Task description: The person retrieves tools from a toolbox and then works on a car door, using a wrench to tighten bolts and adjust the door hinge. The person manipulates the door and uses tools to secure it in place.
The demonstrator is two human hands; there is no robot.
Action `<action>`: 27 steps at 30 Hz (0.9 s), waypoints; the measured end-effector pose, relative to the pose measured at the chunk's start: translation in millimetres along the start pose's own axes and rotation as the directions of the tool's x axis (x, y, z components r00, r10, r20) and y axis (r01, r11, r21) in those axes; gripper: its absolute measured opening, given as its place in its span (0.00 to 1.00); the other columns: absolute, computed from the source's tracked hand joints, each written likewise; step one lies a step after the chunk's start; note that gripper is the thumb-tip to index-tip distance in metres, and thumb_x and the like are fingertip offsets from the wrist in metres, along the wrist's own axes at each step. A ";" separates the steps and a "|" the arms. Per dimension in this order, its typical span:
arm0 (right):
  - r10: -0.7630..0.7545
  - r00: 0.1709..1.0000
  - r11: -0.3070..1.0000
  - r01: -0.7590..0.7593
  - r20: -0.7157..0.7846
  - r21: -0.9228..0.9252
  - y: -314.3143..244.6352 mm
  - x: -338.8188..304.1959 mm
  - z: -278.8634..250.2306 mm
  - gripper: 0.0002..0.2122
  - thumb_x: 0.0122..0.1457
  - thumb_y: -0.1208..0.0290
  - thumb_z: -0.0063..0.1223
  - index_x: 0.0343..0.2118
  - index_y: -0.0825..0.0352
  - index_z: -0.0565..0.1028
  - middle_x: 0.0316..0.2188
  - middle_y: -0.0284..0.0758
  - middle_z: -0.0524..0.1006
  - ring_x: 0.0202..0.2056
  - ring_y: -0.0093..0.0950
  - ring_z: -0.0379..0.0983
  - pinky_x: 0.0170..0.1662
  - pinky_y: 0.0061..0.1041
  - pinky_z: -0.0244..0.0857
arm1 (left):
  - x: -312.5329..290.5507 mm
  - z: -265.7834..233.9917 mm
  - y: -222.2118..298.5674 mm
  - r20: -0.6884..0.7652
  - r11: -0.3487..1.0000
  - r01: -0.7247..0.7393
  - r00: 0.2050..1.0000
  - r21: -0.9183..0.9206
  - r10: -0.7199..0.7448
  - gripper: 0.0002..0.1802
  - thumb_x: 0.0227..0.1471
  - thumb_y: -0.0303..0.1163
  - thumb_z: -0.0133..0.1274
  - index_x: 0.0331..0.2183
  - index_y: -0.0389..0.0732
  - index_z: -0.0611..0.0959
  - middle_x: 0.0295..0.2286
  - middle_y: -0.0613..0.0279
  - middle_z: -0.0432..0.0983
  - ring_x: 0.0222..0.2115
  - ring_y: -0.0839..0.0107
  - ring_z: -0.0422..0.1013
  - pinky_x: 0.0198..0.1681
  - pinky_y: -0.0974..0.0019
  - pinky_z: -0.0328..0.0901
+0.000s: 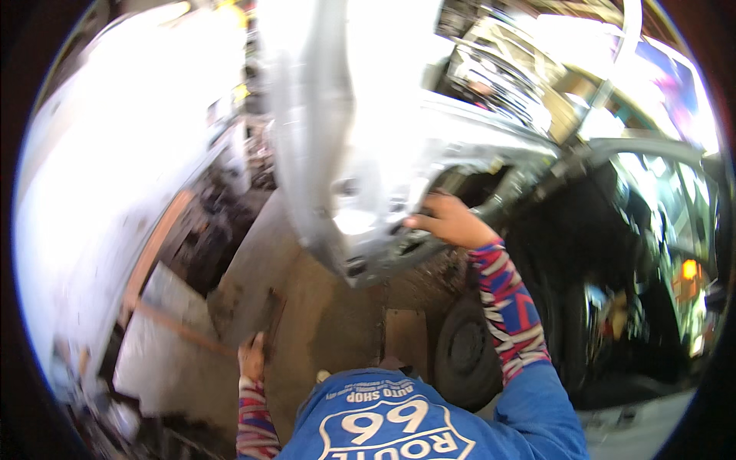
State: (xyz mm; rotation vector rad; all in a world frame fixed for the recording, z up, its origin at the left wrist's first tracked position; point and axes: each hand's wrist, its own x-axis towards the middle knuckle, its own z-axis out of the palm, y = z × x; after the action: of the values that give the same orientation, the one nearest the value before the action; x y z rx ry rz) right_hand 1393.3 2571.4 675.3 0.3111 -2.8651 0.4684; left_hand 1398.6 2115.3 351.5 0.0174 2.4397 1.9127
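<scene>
Gripping a glare-washed silver car panel (360, 153), right hand (448, 222), fingertips hidden.

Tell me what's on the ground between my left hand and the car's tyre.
In the head view, only bare, stained concrete floor lies between the left hand and the tyre, with a flat brownish patch beside the tyre.

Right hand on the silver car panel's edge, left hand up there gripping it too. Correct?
Not quite. The right hand is on the silver car panel edge, but the left hand hangs low, apart from it, holding a dark tool. Head view shows it.
</scene>
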 end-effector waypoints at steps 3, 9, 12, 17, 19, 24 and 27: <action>0.157 0.968 0.914 -0.217 0.194 0.344 -9.0 6.2 -9.8 0.27 0.53 0.58 0.69 0.50 0.73 0.77 0.47 0.43 0.80 0.53 0.35 0.72 0.58 0.35 0.63 | 2.5 24.2 68.4 -0.069 0.998 -0.040 0.997 -0.053 0.036 0.22 0.61 0.43 0.52 0.39 0.30 0.82 0.30 0.53 0.78 0.33 0.65 0.73 0.41 0.63 0.66; 0.142 0.959 0.482 -0.285 0.247 0.829 -9.4 -3.9 9.9 0.39 0.40 0.77 0.69 0.59 0.76 0.65 0.49 0.43 0.77 0.50 0.38 0.74 0.57 0.32 0.65 | -15.2 59.4 172.3 0.027 0.920 -0.198 0.975 -0.339 0.220 0.18 0.65 0.40 0.49 0.36 0.33 0.81 0.23 0.58 0.77 0.26 0.70 0.74 0.34 0.65 0.68; 0.088 0.956 0.369 -0.291 0.278 0.883 1.1 -9.4 18.1 0.42 0.42 0.73 0.70 0.62 0.75 0.61 0.50 0.42 0.75 0.48 0.38 0.75 0.55 0.32 0.67 | -19.9 82.7 193.2 -0.034 0.870 -0.311 0.946 -0.381 0.323 0.14 0.65 0.37 0.49 0.36 0.34 0.80 0.22 0.58 0.76 0.24 0.69 0.73 0.32 0.64 0.68; 0.035 0.926 0.487 -0.344 0.376 0.803 10.3 -9.8 13.9 0.42 0.43 0.66 0.76 0.60 0.74 0.63 0.49 0.41 0.75 0.50 0.34 0.73 0.54 0.33 0.67 | -31.7 108.3 188.3 -0.142 0.854 -0.305 0.952 -0.421 0.270 0.09 0.63 0.33 0.51 0.37 0.36 0.79 0.22 0.54 0.75 0.23 0.63 0.74 0.31 0.62 0.67; 0.066 0.913 0.671 -0.340 0.403 0.659 8.9 -8.7 9.0 0.39 0.45 0.67 0.75 0.58 0.74 0.64 0.48 0.40 0.76 0.48 0.32 0.73 0.52 0.32 0.69 | -39.7 114.6 185.7 -0.264 0.842 -0.417 0.903 -0.343 0.340 0.08 0.62 0.31 0.51 0.38 0.35 0.79 0.24 0.52 0.75 0.24 0.61 0.74 0.31 0.61 0.67; -0.055 0.894 0.757 -0.254 0.446 0.602 7.4 -9.5 8.4 0.30 0.49 0.73 0.72 0.54 0.74 0.69 0.44 0.39 0.78 0.40 0.29 0.77 0.44 0.27 0.73 | -61.6 130.8 196.6 -0.426 0.781 -0.551 0.807 -0.295 0.409 0.10 0.64 0.31 0.50 0.40 0.34 0.79 0.25 0.55 0.74 0.25 0.66 0.70 0.31 0.63 0.66; -0.116 0.872 0.626 -0.307 0.475 0.717 11.6 -15.2 17.6 0.28 0.54 0.71 0.69 0.55 0.74 0.68 0.42 0.38 0.78 0.39 0.27 0.75 0.43 0.27 0.72 | -74.8 129.5 204.3 -0.394 0.809 -0.483 0.852 -0.334 0.346 0.11 0.65 0.32 0.49 0.40 0.33 0.79 0.26 0.57 0.74 0.25 0.68 0.70 0.32 0.64 0.66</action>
State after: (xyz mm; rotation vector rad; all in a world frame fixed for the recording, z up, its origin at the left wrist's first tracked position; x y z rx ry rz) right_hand 1401.8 2578.8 651.9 0.4506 -2.9292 1.9387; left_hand 1475.0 2287.2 521.0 0.2868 2.2681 2.8171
